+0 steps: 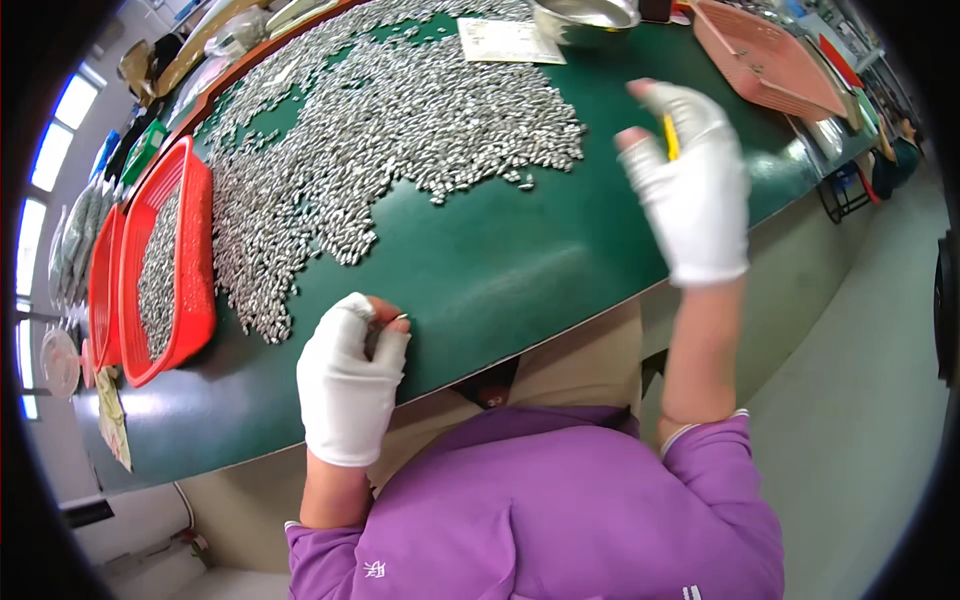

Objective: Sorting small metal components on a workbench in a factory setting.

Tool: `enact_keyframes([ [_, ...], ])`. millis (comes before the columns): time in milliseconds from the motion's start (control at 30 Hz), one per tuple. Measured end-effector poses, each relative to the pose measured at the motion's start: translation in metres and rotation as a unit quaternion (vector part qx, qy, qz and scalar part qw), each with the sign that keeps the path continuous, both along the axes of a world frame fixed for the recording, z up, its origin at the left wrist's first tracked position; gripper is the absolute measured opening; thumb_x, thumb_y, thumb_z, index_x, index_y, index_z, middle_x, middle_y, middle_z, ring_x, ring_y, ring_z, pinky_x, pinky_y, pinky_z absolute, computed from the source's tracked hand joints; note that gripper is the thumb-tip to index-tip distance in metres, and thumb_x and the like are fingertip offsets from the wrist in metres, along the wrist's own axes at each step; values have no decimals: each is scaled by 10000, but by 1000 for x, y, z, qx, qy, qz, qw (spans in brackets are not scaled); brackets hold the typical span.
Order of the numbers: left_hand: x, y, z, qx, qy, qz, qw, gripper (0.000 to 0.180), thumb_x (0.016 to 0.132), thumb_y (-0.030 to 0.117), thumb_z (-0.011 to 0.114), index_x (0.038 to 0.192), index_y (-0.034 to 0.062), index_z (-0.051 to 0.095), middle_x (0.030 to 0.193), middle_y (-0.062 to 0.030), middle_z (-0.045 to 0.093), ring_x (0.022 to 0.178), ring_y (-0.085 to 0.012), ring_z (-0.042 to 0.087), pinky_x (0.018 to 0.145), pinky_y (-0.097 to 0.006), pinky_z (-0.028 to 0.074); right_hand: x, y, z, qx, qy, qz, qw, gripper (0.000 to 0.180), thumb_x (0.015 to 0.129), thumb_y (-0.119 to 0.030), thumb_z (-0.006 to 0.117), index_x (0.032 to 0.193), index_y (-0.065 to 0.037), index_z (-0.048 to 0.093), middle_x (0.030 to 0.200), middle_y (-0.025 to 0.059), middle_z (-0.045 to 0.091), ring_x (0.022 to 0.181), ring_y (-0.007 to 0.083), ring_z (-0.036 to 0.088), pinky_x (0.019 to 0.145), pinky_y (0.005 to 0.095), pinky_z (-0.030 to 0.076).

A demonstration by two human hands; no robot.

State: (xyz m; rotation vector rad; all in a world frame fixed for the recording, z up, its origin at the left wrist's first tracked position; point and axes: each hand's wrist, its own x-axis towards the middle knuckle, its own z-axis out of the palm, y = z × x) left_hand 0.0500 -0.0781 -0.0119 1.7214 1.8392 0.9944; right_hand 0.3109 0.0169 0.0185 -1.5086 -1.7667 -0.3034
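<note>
Small silvery, capsule-shaped metal pieces (430,110) lie in a wide spread across the green tabletop (480,240). My left hand (350,380), in a white glove with bare thumb and fingertip, is near the table's front edge. Its thumb and finger pinch a tiny silvery piece (403,317), mostly hidden by the fingertips. Over the right part of the table is my right hand (700,190), gloved the same way. A slim yellow tool (671,137) is tucked in its grip, largely covered by the glove. Its bare thumb and index tips stand apart, with no piece visible between them.
At the left stands a red plastic basket (200,270) holding more pieces, with another red basket (104,290) beside it. A metal bowl (585,20), a paper sheet (510,41) and a pink basket (770,65) are along the far side. A person (895,160) is at far right.
</note>
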Motion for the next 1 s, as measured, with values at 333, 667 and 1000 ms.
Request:
enact_keyframes([
  [333,-4,-4,7,-48,63,-17,997,125,783,4,661,893,20,603,689,12,514,593,-51,428,555,-207,386,79,41,-44,-168,-59,-241,954,319,837,-310,561,1051,-94,656,1088,147,623,984,316,602,877,394,467],
  [667,-4,-3,5,-17,81,-28,996,89,753,29,670,821,59,622,713,-71,578,571,-171,536,552,-274,432,47,-34,-28,-156,408,-2,900,239,856,-147,598,1042,-24,511,900,88,650,692,105,585,651,241,485],
  [1000,-9,-7,4,-37,7,-39,999,84,735,9,672,799,42,630,677,-66,568,552,-151,528,544,-257,433,-47,-125,-45,-213,-45,197,956,554,750,-145,672,1281,-247,552,563,20,432,434,170,477,416,315,433],
])
